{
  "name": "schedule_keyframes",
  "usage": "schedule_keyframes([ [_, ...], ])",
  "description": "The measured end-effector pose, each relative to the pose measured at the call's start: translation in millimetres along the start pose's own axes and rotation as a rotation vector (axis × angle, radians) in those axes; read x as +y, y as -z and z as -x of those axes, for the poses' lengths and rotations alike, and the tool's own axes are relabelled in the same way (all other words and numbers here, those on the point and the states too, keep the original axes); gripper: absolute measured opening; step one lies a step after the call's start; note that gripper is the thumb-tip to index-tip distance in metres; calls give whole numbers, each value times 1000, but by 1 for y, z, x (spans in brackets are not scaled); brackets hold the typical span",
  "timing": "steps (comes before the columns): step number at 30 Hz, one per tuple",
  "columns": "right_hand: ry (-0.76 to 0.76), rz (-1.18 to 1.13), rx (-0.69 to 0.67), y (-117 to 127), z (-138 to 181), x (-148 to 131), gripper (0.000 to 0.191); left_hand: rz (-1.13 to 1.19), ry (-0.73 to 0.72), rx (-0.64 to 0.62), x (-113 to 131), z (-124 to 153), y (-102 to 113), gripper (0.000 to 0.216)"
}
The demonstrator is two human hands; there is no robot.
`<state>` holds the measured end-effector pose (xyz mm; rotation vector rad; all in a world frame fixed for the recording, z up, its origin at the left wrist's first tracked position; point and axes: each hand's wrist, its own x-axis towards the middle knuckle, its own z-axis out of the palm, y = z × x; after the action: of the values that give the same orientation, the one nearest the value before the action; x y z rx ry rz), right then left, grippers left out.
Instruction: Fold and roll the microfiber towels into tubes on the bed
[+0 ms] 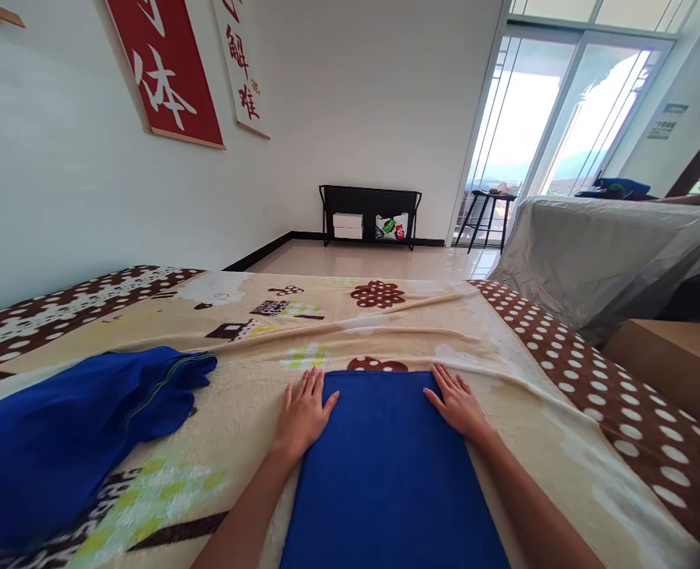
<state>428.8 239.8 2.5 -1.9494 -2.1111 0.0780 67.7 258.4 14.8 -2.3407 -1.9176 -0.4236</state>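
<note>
A blue folded cloth [385, 466], perhaps a garment, lies flat and smooth in front of me, its near end cut off by the picture's lower edge. At its far left corner rests my left hand [306, 411], fingers stretched out, the thumb over the cloth's edge. My right hand [457, 405] lies at the far right corner in the same way, fingers spread and palm down. Neither hand grips anything. Off to the left, a second blue garment [89, 427] lies crumpled, with a thin green stripe near its end.
Beneath everything spreads a cream patterned blanket [255, 395] with brown dotted borders and some wrinkles. Beyond it stand a black rack [370, 213] and a dark stool [487, 217]. To the right are a plastic-covered piece of furniture [611, 245] and a cardboard box [670, 363].
</note>
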Motion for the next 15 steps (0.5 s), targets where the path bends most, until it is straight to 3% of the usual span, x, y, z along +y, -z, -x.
schedule_keyframes([
  [4,96,33,155,1,13,-33,68,-19,-269,87,36,21,17,57],
  [7,291,-28,65,-4,31,-65,63,6,-469,63,65,43,14,59],
  [9,351,-54,-20,-8,40,-78,61,9,-483,47,74,50,4,60],
  [12,326,-69,-69,-9,40,-82,63,14,-392,43,71,47,-9,61],
  [15,305,-65,-78,-2,36,-82,65,8,-346,31,66,40,-7,59],
])
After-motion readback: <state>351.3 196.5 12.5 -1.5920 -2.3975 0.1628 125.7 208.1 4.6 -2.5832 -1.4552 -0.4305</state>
